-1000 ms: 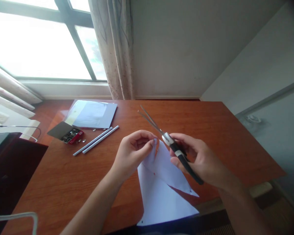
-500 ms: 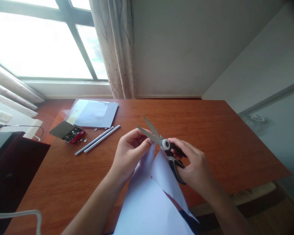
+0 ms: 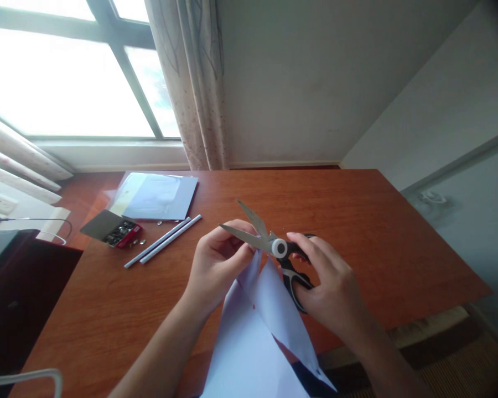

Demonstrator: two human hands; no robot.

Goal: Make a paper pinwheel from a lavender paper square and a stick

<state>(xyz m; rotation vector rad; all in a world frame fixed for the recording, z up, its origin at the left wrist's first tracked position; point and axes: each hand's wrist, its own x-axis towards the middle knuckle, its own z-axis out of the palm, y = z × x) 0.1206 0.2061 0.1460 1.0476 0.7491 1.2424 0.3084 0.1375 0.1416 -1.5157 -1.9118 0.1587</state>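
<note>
My left hand (image 3: 219,257) pinches the upper end of a white sheet of paper (image 3: 251,354) between thumb and fingers. The paper hangs toward me, with a curled flap on its right side and a gap along it. My right hand (image 3: 330,276) is wrapped round the black and grey handles of a pair of scissors (image 3: 279,248). Their blades are spread and point up to the left, close above my left thumb and the paper's top. Part of the left fingers is hidden behind the lower blade.
On the wooden table (image 3: 357,221), two rolled paper tubes (image 3: 170,241) lie left of my hands. Behind them are an open red box (image 3: 122,233) of small metal pieces, several loose pieces, and a flat grey-white packet (image 3: 157,196). A white cable (image 3: 29,376) runs at lower left.
The scissors have shifted slightly left and turned a little, with the blades still apart. My left hand keeps hold of the paper. The whole view has shifted slightly.
</note>
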